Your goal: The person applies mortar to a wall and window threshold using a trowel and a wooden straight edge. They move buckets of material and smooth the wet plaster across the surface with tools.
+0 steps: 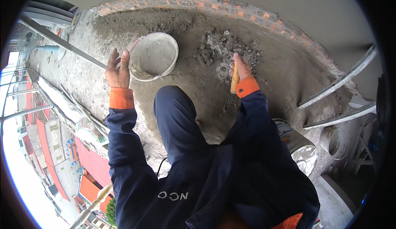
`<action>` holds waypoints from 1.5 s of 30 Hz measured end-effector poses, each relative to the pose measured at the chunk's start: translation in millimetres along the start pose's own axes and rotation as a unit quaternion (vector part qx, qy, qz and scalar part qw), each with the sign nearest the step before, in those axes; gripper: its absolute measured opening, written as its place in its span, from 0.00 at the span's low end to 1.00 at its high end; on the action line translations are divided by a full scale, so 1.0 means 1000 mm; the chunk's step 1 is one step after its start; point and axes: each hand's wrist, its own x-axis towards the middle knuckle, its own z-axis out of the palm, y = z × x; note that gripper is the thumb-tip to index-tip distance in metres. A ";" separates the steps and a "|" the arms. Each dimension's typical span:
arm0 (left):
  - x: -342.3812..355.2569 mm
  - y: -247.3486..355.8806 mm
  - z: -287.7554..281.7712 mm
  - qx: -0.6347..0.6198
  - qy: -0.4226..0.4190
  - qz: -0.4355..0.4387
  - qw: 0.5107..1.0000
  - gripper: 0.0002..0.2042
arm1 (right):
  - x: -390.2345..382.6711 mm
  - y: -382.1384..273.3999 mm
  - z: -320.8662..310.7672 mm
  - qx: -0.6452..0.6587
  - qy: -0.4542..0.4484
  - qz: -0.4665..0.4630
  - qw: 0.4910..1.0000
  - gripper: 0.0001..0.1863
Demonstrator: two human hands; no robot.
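My right hand [242, 67] is closed around the wooden handle of a trowel [234, 80]. Its blade cannot be made out against the heap of wet grey mortar [210, 49] just beyond the hand. My left hand [118, 70] holds nothing, its fingers raised and apart. Beside it stands a white round bucket [175, 62] filled with grey powder or mix, close to the fingers; I cannot tell whether they touch.
A low curved brick edge [214, 6] runs along the far side, at the foot of a grey wall. Poles [342, 78] slant in at the right and left. A tipped drum [303, 152] lies at lower right, a fan [31, 39] at far left. Buildings show below a drop at left.
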 end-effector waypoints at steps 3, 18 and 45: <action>-0.012 0.116 -0.010 -0.087 -0.045 0.133 0.986 0.24 | -0.016 0.019 0.017 -0.094 -0.048 0.038 0.994 0.22; -0.160 0.152 0.136 0.106 -0.499 0.459 0.728 0.13 | 0.057 0.202 0.061 -0.493 -0.290 0.180 0.801 0.18; -0.159 0.148 0.131 0.177 -0.408 0.499 0.744 0.10 | 0.049 0.148 0.023 -0.110 0.132 0.034 0.985 0.17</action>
